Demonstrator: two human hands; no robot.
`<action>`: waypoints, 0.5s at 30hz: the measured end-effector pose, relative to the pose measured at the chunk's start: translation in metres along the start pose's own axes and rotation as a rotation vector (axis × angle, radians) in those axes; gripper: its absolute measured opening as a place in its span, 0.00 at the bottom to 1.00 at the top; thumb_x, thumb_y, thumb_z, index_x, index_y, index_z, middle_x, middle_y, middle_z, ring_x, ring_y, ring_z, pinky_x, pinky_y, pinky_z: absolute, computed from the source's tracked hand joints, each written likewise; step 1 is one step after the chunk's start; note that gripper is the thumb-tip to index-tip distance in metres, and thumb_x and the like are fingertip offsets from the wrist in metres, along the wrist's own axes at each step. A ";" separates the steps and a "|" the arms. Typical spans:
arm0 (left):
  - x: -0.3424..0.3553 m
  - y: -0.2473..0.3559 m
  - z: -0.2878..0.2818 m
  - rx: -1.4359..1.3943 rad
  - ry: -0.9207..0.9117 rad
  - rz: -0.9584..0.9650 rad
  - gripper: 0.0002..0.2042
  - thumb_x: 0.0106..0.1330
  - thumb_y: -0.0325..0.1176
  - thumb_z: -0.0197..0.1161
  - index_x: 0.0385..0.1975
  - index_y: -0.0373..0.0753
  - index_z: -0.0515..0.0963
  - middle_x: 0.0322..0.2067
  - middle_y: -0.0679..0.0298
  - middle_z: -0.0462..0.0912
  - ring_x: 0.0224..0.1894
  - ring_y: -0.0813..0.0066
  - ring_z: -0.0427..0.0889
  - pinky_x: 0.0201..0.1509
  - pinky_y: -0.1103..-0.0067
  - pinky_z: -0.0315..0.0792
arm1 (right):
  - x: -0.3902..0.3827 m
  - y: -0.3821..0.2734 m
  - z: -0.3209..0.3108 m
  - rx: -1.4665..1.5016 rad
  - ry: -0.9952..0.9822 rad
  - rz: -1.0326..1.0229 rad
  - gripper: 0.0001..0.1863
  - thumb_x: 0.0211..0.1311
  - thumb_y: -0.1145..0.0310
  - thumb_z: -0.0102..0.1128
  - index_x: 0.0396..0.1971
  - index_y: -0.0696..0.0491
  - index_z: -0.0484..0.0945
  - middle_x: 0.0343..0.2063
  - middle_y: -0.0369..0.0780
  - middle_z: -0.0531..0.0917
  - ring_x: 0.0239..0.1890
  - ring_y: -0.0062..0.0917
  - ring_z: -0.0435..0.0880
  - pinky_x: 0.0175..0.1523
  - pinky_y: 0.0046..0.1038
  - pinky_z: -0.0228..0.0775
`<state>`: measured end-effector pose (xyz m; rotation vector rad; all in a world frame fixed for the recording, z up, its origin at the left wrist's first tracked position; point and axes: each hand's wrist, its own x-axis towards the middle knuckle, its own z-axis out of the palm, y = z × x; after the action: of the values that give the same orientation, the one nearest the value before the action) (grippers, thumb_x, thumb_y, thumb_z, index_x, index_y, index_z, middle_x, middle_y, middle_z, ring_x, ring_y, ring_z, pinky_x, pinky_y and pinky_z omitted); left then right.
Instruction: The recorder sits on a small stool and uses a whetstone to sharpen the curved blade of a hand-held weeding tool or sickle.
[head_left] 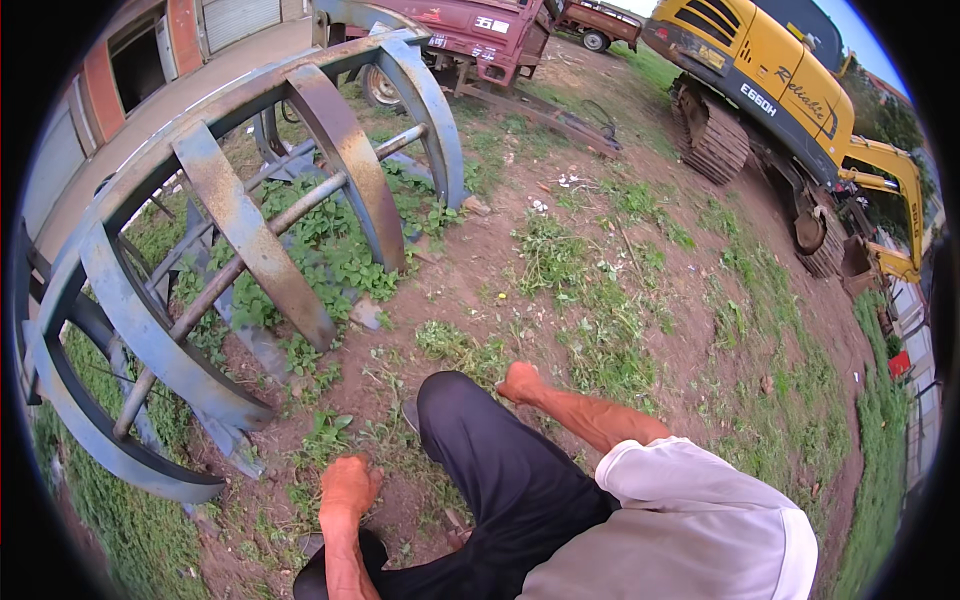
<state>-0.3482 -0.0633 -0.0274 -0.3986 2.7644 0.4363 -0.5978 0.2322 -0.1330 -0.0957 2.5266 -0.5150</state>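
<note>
My left hand [350,487] is closed, held low in front of my left knee, just above the soil and weeds. A leafy weed [326,436] grows a little beyond it. My right hand [522,383] is also closed, reaching past my bent right knee [455,400] over the ground. Beside its fingers lies a clump of loose, wilted-looking weeds [455,345]. What either fist holds, if anything, is hidden by the fingers. The two hands are apart.
A rusty blue-grey curved metal frame [235,225] stands close on the left, with weeds growing through it. Farther off are a dark red cargo vehicle [470,40] and a yellow excavator [770,75] on tracks. Pulled-looking weeds [555,255] litter the bare soil ahead.
</note>
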 end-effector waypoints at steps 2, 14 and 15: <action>0.002 0.009 0.001 -0.007 0.012 0.029 0.16 0.60 0.44 0.65 0.36 0.35 0.80 0.36 0.48 0.82 0.41 0.48 0.82 0.46 0.59 0.75 | 0.003 0.010 0.007 -0.130 0.114 -0.084 0.18 0.45 0.61 0.61 0.23 0.65 0.82 0.24 0.54 0.84 0.33 0.44 0.86 0.42 0.38 0.78; 0.001 0.072 -0.002 0.009 -0.034 0.128 0.17 0.62 0.42 0.63 0.44 0.36 0.79 0.38 0.47 0.82 0.43 0.48 0.82 0.49 0.60 0.74 | 0.003 0.021 0.018 -0.022 0.024 -0.095 0.25 0.48 0.52 0.67 0.35 0.61 0.83 0.41 0.54 0.83 0.46 0.47 0.83 0.50 0.41 0.76; 0.001 0.072 0.002 -0.008 -0.082 0.128 0.17 0.62 0.42 0.63 0.43 0.36 0.79 0.38 0.47 0.82 0.44 0.47 0.81 0.50 0.60 0.74 | 0.001 0.020 0.015 -0.011 0.035 -0.099 0.25 0.48 0.52 0.67 0.35 0.61 0.83 0.41 0.54 0.83 0.46 0.47 0.83 0.50 0.41 0.76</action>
<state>-0.3716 0.0032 -0.0116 -0.2009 2.7185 0.4834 -0.5905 0.2451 -0.1524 -0.2186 2.5683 -0.5465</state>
